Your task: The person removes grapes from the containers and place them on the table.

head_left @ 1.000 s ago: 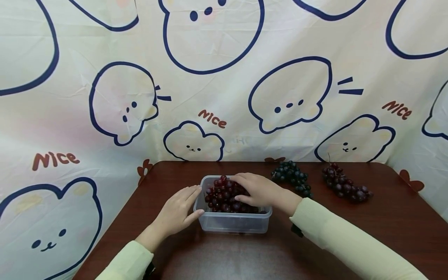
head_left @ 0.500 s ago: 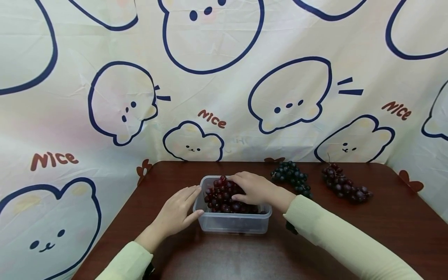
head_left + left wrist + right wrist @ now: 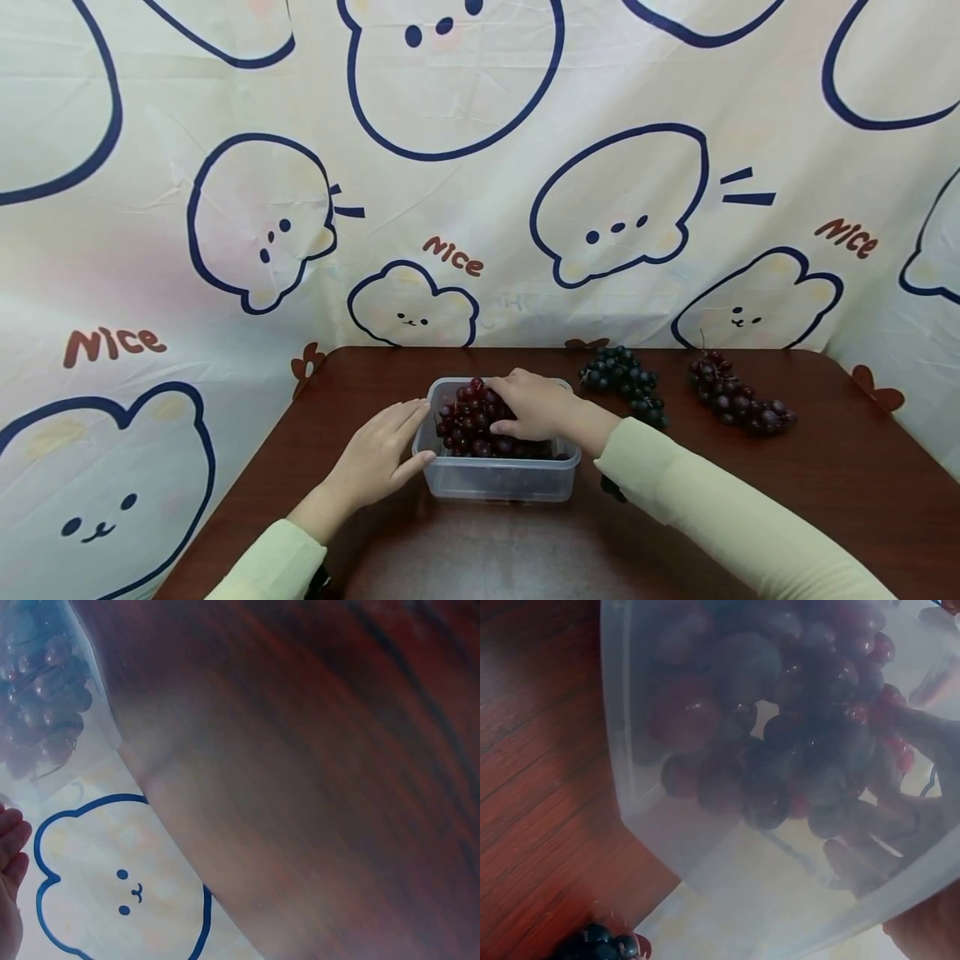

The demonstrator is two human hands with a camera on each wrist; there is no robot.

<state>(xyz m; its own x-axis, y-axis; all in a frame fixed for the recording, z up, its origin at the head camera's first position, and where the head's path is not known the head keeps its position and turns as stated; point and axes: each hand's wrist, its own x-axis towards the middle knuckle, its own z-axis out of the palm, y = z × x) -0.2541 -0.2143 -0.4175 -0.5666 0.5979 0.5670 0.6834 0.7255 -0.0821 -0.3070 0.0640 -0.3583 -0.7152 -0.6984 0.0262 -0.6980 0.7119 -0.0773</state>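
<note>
A bunch of red grapes (image 3: pixel 471 421) lies in a clear plastic container (image 3: pixel 501 482) in the middle of the head view. My right hand (image 3: pixel 534 404) reaches over the rim and grips the bunch, thumb in front and fingers on the far side. In the right wrist view its fingers (image 3: pixel 870 840) show blurred through the container wall, around the grapes (image 3: pixel 810 750). My left hand (image 3: pixel 378 454), with straight fingers, rests against the container's left rim. Only the fingertips of that left hand (image 3: pixel 11 855) show in the left wrist view, below the blurred grapes (image 3: pixel 45 705).
Behind and right of the container lie a bunch of dark green-black grapes (image 3: pixel 622 379) and a second reddish-purple bunch (image 3: pixel 738 396). The brown wooden table (image 3: pixel 480 550) ends at a patterned cloth (image 3: pixel 510 208) with cartoon outlines.
My right hand and forearm have shifted slightly left over the grapes. The left hand and the container stay almost where they were.
</note>
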